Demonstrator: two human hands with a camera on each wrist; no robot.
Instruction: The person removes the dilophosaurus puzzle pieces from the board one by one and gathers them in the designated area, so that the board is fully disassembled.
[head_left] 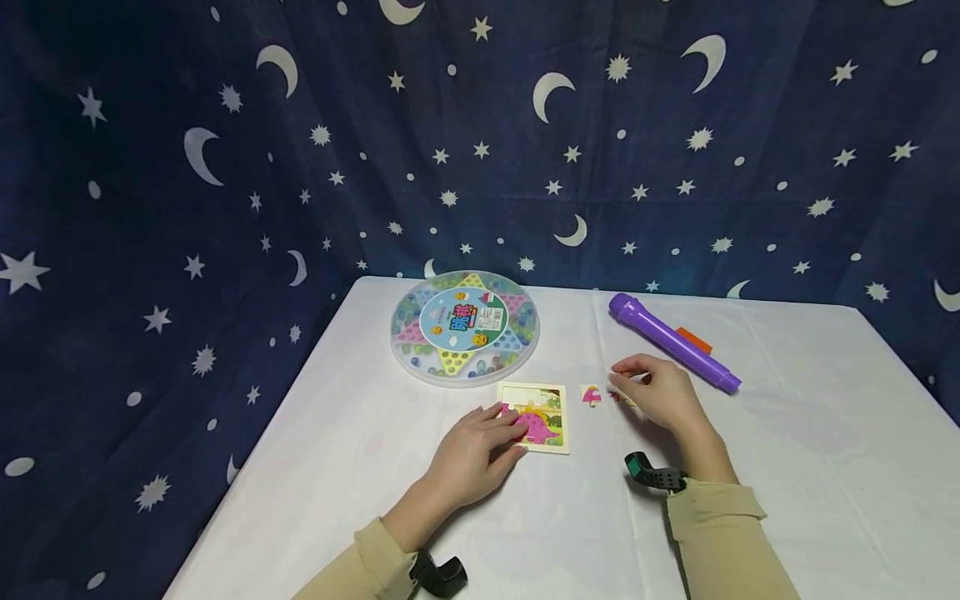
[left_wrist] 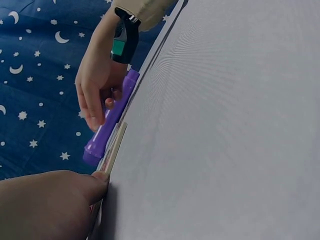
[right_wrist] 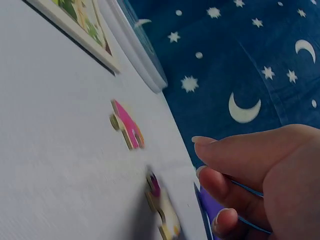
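My left hand rests on a small framed jigsaw puzzle with a pink dinosaur picture. Its fingers lie over the left part, and in the left wrist view the thumb touches the frame's edge. Just right of the frame lies a pink loose puzzle piece. Beyond it my right hand hovers low, thumb and forefinger near each other. A second puzzle piece, blurred and tilted in the right wrist view, is beneath those fingers, with a gap between them and it.
Behind the puzzle lies a round Chinese checkers set with marbles under a clear cover. A purple toy microphone lies beyond my right hand, an orange object beside it. A dark blue star-patterned cloth hangs behind the white table.
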